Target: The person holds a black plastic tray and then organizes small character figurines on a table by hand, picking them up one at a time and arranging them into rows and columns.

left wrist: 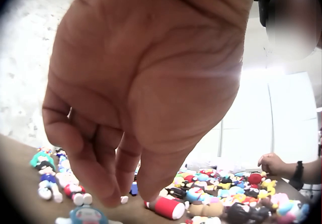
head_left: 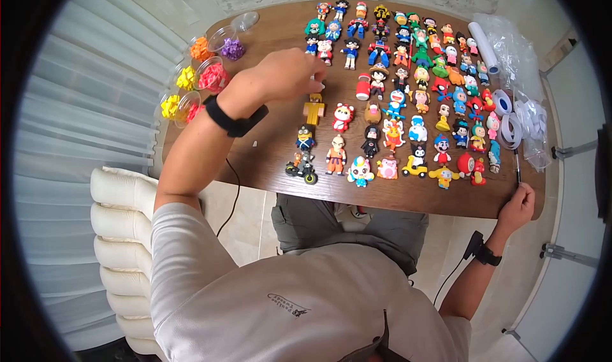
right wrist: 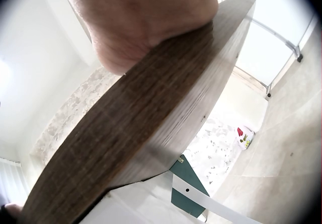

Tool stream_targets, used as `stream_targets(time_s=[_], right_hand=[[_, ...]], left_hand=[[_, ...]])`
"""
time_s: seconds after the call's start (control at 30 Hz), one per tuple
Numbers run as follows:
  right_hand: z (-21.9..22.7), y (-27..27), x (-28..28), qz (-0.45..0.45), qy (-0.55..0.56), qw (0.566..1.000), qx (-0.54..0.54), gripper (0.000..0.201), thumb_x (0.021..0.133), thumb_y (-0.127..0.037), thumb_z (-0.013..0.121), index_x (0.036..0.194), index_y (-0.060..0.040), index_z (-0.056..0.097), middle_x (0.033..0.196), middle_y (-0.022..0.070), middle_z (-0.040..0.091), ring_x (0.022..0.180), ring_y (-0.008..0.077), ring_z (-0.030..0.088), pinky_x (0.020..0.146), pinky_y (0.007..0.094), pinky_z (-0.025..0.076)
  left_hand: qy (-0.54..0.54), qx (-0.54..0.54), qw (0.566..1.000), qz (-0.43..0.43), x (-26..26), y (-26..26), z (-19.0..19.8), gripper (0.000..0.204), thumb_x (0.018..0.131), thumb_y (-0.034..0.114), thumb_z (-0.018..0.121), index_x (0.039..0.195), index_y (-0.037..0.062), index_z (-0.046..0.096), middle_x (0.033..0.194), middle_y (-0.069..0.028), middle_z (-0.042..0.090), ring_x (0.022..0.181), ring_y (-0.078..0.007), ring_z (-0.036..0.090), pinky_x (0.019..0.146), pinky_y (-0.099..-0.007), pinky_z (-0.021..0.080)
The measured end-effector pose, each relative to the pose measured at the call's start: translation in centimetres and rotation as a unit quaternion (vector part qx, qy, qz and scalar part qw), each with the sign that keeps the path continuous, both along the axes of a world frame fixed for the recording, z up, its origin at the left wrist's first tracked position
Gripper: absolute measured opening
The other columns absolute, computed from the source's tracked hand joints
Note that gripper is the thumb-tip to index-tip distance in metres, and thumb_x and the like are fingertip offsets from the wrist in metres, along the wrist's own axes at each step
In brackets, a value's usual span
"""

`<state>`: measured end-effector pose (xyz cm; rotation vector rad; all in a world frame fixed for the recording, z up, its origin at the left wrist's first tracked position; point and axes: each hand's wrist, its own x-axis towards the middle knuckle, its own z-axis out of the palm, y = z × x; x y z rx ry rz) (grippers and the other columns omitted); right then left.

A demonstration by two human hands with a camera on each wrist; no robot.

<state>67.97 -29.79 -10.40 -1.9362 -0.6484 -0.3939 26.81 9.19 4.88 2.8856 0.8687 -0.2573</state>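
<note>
My left hand reaches over the left part of rows of small toy figures. Its fingers point down, with a gap between thumb and fingertips in the left wrist view. Close below lies a blue-hooded figure; a red-and-white can-shaped toy is beside the thumb tip. A golden figure lies just nearer the body. At the table's right front edge rests my right hand, fingers loosely curled, by the end of a thin black pen-like stick. The right wrist view shows only its heel, against the wooden table edge.
Clear cups of yellow, orange, red and purple pieces stand at the table's left. Rolls of white tape, a white roll and crumpled clear plastic lie at the right. A black cable hangs over the front edge.
</note>
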Motion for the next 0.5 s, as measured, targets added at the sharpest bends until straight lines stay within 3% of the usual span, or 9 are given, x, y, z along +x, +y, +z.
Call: stream_targets(time_s=[0.13,0.27,0.4,0.43,0.5], right_hand=[[-0.2,0.0,0.3,-0.006,0.009,1.0,-0.006,0.021,0.097,-0.019,0.062,0.096,0.0002,0.07,0.086,0.0023,0.069,0.081,0.0099,0.059,0.077,0.0271,0.049],[0.1,0.1,-0.1,-0.005,-0.011,1.0,-0.012,0.022,0.097,-0.02,0.062,0.095,-0.0002,0.07,0.085,0.002,0.069,0.08,0.0099,0.06,0.077,0.0273,0.049],[0.0,0.2,0.0,0.0,-0.018,1.0,-0.009,0.021,0.097,-0.02,0.062,0.095,-0.0008,0.07,0.083,0.001,0.067,0.078,0.0095,0.058,0.075,0.027,0.048],[0.1,0.3,-0.1,0.0,-0.019,1.0,-0.007,0.021,0.097,-0.02,0.062,0.095,-0.001,0.07,0.083,0.0008,0.067,0.077,0.0094,0.057,0.074,0.0269,0.048],[0.3,0.4,-0.4,-0.007,-0.019,1.0,-0.01,0.021,0.097,-0.021,0.062,0.095,-0.0014,0.07,0.082,0.0003,0.066,0.076,0.0091,0.056,0.073,0.0268,0.047]], left_hand=[[0.041,-0.052,0.997,0.04,-2.2,-3.8,0.5,0.03,0.088,0.034,0.068,0.105,0.0094,0.07,0.095,-0.0162,0.072,0.089,-0.037,0.07,0.075,-0.0481,0.055],[0.047,-0.093,0.993,0.064,-4.2,-6.5,0.0,0.043,0.088,0.034,0.07,0.124,0.0098,0.063,0.096,-0.0173,0.073,0.092,-0.0387,0.07,0.078,-0.0493,0.055],[0.04,-0.077,0.993,0.082,-4.9,-8.1,-0.8,0.044,0.089,0.038,0.071,0.118,0.0082,0.059,0.092,-0.0188,0.072,0.091,-0.0411,0.069,0.076,-0.0522,0.053],[0.03,-0.043,0.996,0.071,-5.2,-8.2,-1.7,0.048,0.088,0.038,0.073,0.124,0.0102,0.057,0.086,-0.0142,0.072,0.084,-0.0378,0.069,0.072,-0.0495,0.052],[0.019,-0.059,0.995,0.072,-5.2,-8.4,-1.9,0.047,0.088,0.037,0.073,0.124,0.0112,0.058,0.085,-0.0142,0.072,0.084,-0.0377,0.069,0.072,-0.0494,0.052]])
